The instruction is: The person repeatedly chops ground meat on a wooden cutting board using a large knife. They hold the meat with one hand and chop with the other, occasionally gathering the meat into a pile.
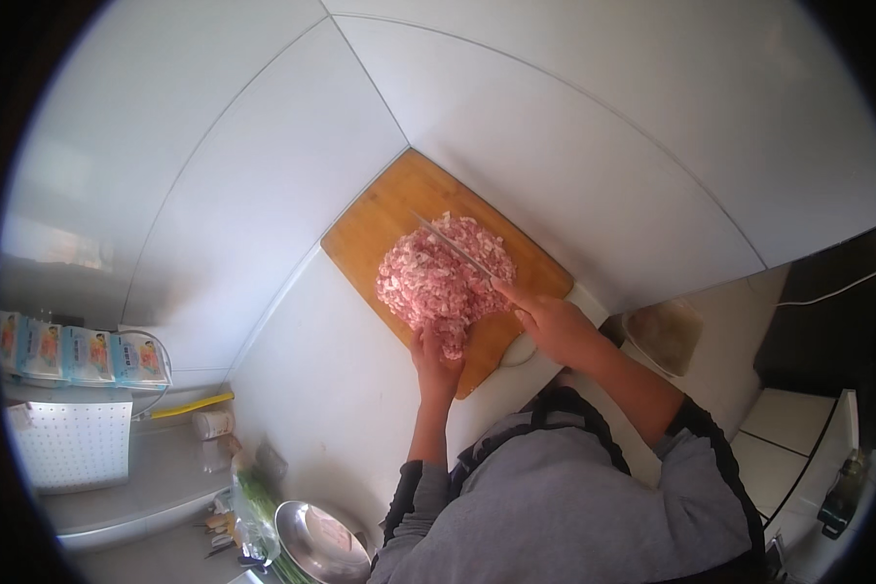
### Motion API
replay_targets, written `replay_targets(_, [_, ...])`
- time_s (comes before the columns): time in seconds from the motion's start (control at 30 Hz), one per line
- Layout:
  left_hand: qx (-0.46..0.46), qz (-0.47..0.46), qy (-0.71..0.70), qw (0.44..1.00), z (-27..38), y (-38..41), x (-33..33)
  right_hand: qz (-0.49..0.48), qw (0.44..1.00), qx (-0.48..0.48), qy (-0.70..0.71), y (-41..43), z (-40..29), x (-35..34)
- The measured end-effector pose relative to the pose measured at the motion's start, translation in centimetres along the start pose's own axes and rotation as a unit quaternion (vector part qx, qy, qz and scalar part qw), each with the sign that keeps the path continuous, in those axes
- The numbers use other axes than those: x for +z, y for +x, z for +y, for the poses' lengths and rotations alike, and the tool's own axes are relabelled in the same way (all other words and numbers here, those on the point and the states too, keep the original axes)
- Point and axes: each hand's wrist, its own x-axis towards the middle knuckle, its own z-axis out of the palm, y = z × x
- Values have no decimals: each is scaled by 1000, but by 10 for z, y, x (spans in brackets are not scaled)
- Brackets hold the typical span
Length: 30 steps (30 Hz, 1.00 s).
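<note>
A large mound of minced raw meat lies on a wooden cutting board pushed into the corner of a white counter. My right hand holds a knife by its handle, which the fingers hide; the blade lies across the top of the meat, its tip pointing to the upper left. At the near edge of the mound, my left hand rests with its fingers against the meat; whether it grips any cannot be told.
White walls meet behind the board. At the lower left are a metal bowl, green vegetables in a plastic bag, a jar and packets on a shelf. A bag with brownish contents lies to the right.
</note>
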Motion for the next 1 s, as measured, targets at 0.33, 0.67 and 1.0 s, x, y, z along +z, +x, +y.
replay_targets(0.33, [-2,15,40,999,-8,16,5,-63,995,77,-8,-7,20,26])
replay_targets(0.67, [-51,-53,41,996,-13,27,3,-22,995,98,-7,-15,28,30])
replay_targets(1.0, [-7,6,61,998,-24,31,6,40,998,49,17,-22,22,28])
